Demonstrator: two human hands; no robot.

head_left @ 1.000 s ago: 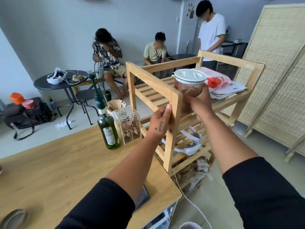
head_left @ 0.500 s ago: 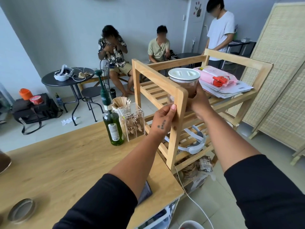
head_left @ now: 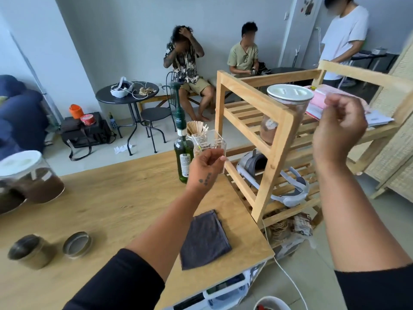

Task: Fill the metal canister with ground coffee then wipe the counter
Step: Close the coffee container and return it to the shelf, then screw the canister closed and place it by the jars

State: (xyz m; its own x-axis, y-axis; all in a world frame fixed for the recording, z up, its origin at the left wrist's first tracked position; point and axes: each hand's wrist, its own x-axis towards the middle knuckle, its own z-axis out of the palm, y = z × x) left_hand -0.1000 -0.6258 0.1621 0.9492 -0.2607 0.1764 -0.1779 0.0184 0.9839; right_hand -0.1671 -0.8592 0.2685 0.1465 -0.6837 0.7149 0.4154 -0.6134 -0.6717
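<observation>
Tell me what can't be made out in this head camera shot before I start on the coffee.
- Metal canister: blurred, so its fill level is unclear.
- Glass jar of coffee at the left: cut off by the frame edge and blurred.
- Jar on the shelf: its lower part is hidden behind the wooden rack post.
- Bottle label: too small to read.
- Right hand: motion-blurred, so its fingers are indistinct.

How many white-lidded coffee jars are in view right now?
2. One jar stands on the wooden rack's top shelf; the other jar sits at the counter's far left, partly cut off.
</observation>
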